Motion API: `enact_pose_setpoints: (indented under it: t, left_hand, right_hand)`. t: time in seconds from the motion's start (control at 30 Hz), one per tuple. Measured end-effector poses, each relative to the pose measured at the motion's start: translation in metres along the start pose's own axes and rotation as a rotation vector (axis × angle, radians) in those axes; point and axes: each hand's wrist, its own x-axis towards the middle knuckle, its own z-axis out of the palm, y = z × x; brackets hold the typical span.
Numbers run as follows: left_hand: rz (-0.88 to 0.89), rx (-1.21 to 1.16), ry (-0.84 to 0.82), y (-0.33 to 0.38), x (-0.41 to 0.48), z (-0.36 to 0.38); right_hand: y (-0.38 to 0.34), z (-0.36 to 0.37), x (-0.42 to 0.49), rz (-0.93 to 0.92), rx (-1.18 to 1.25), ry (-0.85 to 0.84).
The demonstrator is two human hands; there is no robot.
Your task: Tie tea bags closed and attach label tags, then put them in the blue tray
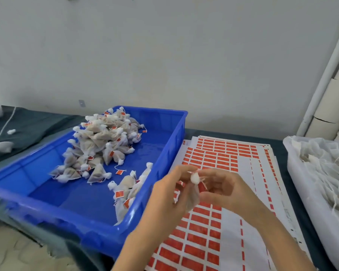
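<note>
1. Hands: the left hand [167,189] and right hand [224,187] are together above the label sheets [209,227], both pinched on one tea bag [193,190]. Its white gathered neck stands between the fingertips and its body hangs below.
2. Step, as judged: the neck is being tied or tagged. The frame is blurred at the fingers, so the state of the knot and any tag cannot be told.
3. Task items: the blue tray [160,159] sits to the left of the hands. It holds a heap of finished bags [104,143] toward its far side and a smaller cluster against the near right wall.
4. Risk: a loose knot could let the neck open and spill the contents, caused by a light pinch on thin string.
5. Risk: a tag pressed on crooked or only partly stuck could drop off in the tray.
6. Risk: the bag could miss the tray and land on the sheets, as the hands hang just outside its right wall.
7. Surface: a dark-covered table, label sheets stacked and fanned, and a white bin of unprocessed bags [321,169] at far right.
8. Room: plain pale wall behind, with white pipework in the right corner
</note>
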Motion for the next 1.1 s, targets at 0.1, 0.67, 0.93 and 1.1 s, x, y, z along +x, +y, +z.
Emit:
enact_pose_setpoints:
  t: [0.1,0.67,0.93,1.1]
  left_hand:
    - [0.022,0.046,0.019,0.009,-0.001,-0.044]
    - [-0.519,0.483,-0.223,-0.082,0.033,-0.133]
    - [-0.247,0.439,-0.059,-0.033,0.048,-0.08]
    - [-0.103,0.285,-0.205,0.015,0.063,-0.003]
  right_hand:
    - [-0.029,0.021,0.018,-0.072,-0.047,-0.118]
    - [-0.022,0.129,0.132,-0.056,-0.96,-0.18]
    - [-0.019,0.086,0.066,-0.084,-0.503,0.079]
    - [-0.018,0.016,0.002,0.063,-0.433,0.307]
